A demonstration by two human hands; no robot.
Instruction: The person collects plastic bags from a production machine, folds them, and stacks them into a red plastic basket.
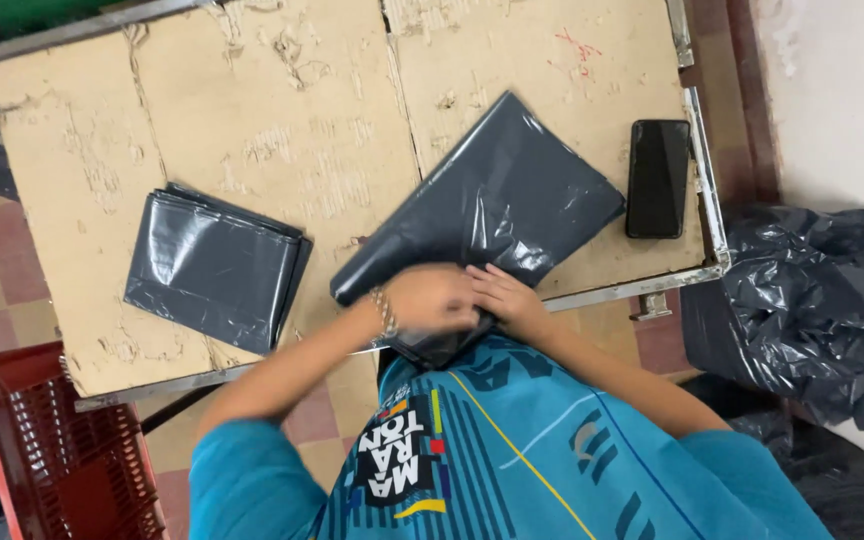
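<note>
A dark grey plastic package (497, 200) lies slanted on the cardboard-covered table (282, 120), its near end hanging over the front edge. My left hand (430, 298) and my right hand (507, 298) are both closed on that near end, side by side, close to my chest. A chain bracelet sits on my left wrist. The part of the package under my hands is hidden.
A stack of folded dark grey plastic bags (214, 265) lies on the table's left half. A black phone (657, 178) rests near the right edge. A red plastic crate (52, 450) stands at lower left. Crumpled black plastic (812, 310) is heaped on the right by the wall.
</note>
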